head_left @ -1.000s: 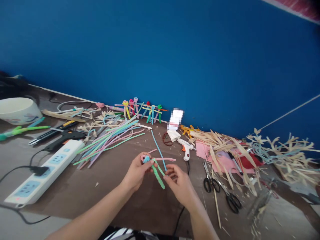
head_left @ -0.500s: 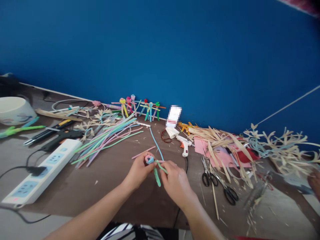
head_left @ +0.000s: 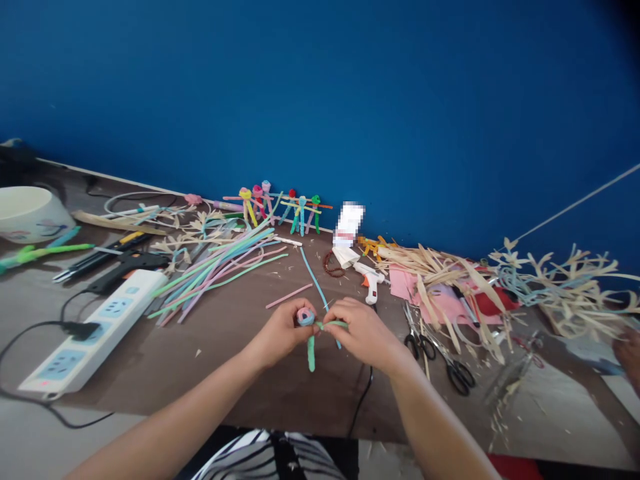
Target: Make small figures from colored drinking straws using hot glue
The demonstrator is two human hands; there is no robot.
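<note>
My left hand pinches a small pipe-cleaner figure below its coiled pink-and-blue head. A green pipe-cleaner leg hangs straight down from it. The fingertips of my right hand are closed on another green pipe cleaner, which runs sideways from the figure. Both hands are close together above the table, and the fingers hide the join. Just beyond them lie a blue pipe cleaner and a short pink one.
Loose pipe cleaners and a power strip lie at left, with a black glue gun. Finished figures lean on the blue wall. A white glue gun, scissors and dried strips lie right. Another person's hand shows at far right.
My right hand has moved slightly up and right, drawing the green pipe cleaner sideways. The figure's coiled head is turned more upright, and the green leg hangs straighter.
</note>
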